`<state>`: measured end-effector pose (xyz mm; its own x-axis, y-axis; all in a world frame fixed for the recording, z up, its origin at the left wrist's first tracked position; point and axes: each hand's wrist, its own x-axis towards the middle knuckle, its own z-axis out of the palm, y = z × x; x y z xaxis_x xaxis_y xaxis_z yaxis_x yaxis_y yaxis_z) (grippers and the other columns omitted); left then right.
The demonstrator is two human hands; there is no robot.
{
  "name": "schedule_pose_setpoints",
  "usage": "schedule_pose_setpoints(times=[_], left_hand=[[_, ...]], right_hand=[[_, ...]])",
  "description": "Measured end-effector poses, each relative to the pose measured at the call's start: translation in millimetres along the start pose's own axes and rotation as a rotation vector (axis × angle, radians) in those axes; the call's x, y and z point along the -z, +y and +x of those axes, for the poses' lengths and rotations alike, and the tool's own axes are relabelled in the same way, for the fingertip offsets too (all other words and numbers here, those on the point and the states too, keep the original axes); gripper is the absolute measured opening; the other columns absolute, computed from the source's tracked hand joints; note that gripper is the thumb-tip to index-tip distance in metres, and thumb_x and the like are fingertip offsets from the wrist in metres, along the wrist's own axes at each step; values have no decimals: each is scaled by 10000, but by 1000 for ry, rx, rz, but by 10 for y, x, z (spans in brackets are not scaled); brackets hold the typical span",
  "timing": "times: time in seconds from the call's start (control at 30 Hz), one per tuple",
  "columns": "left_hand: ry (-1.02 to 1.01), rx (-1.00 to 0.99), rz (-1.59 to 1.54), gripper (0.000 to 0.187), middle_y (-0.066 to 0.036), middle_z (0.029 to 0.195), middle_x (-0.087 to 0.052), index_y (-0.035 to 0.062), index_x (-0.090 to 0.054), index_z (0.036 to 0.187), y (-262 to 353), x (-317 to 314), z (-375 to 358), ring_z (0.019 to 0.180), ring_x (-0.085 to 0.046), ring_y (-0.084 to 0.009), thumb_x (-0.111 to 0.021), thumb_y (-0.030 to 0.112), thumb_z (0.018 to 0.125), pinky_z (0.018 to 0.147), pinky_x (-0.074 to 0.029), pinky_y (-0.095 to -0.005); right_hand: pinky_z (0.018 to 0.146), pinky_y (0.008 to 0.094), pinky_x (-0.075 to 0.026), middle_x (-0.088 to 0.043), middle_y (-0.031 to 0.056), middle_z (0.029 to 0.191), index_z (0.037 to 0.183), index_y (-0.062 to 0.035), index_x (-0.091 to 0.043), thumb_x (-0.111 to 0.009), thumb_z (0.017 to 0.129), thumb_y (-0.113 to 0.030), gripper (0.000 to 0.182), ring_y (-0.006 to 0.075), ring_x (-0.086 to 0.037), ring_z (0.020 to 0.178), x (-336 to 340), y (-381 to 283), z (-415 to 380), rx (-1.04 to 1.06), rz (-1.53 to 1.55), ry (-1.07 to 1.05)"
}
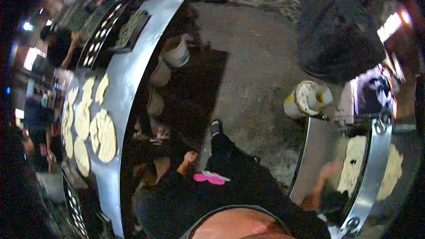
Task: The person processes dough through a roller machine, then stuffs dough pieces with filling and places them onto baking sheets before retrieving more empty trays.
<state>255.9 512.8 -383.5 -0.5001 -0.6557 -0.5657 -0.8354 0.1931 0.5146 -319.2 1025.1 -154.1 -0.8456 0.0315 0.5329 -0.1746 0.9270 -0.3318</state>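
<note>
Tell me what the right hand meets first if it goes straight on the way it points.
Probably the near edge of the dough beside it. The right hand is blurred, so its height over the dough, and whether it would touch or pass above, is unclear.

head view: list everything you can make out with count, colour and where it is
long shiny metal table: one, silver, picture left
flat pale dough pieces: several, cream, on that table
dark trays with small white pieces: at least two, black, far left
round white plastic bucket: one, white, beside the table's edge
yellow-marked white bucket: at least one, on the floor, right of centre
long flat dough sheets: two, pale, lower right
long metal bar: one, silver, between the sheets
other people: several, blurred, left edge
left hand: one, bare, below centre
right hand: one, blurred, near the inner sheet
</note>
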Motion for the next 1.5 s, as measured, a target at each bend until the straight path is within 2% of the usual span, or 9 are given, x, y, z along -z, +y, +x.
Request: schedule_pose_setpoints(times=[0.03,0.2,0.27,0.5,0.67,1.0,1.13,1.33,1.5], left_hand=[[109,-285,91,329,-156,706,-645,120,-689,849,116,296,-152,681,-633,-336,-541,413,816,574,-484,-414],[203,-24,-238,408,-202,694,-609,39,-645,741,873,1810,33,719,-614,-362,-531,421,828,653,-472,-447],[369,-89,-234,400,-217,662,-571,-3,-595,688,912,2433,183,655,-588,-376,-568,372,827,586,-447,-433],[1021,73,-628,256,-75,749,-633,19,-628,902,619,4274,159,708,-586,-147,-556,263,865,678,-460,-285],[1614,240,-484,240,-158,772,-641,30,-615,960,-477,5200,299,725,-626,-261,-564,211,811,660,-485,-364],[1109,954,-265,370,-265,912,-616,-18,-620,931,-1268,6197,400,878,-590,-385,-590,291,730,756,-447,-451],[1367,815,-391,296,-132,660,-570,12,-538,702,-987,5938,461,617,-542,-279,-682,271,689,604,-438,-380],[1377,159,-1491,415,-75,928,-634,32,-445,1220,598,6221,1017,779,-590,-120,-592,110,840,627,-485,-240],[1351,-66,-1458,270,-110,977,-623,-35,-557,1125,1002,6465,1201,809,-603,-151,-540,82,882,699,-518,-260]], right_hand=[[920,411,-380,-542,195,1117,1174,6,-513,-473,854,-120,346,352,-500,1055,-274,-515,-425,-49,98,-130],[827,386,-445,-582,170,1057,1117,-8,-570,-577,792,-65,330,299,-540,1009,-1496,-2485,-1966,101,368,-971],[856,368,-442,-614,160,1008,1111,-26,-582,-583,793,-71,321,277,-572,980,-1482,-3481,-2064,691,364,-748],[862,341,-446,-631,142,1045,1089,-12,-596,-581,826,-89,273,247,-594,978,-1863,-6027,-1381,649,567,-1148],[812,302,-470,-643,129,1033,1131,-21,-584,-535,880,-102,268,209,-611,927,-2159,-7574,-1239,843,631,-1307],[754,304,-504,-635,150,1042,1092,-22,-606,-558,864,-140,262,230,-635,907,-1463,-10679,-1997,1584,984,-1525],[779,332,-505,-635,147,1046,1095,-34,-613,-553,870,-160,265,256,-629,920,-1357,-11347,-2417,1690,986,-1836],[787,293,-471,-626,130,1021,1184,16,-538,-531,893,-279,414,179,-601,903,-820,-11867,-3208,1169,612,-2479],[698,262,-495,-665,90,862,1019,15,-629,-640,827,-219,303,122,-618,782,-475,-12040,-3255,1307,1035,-2239]])
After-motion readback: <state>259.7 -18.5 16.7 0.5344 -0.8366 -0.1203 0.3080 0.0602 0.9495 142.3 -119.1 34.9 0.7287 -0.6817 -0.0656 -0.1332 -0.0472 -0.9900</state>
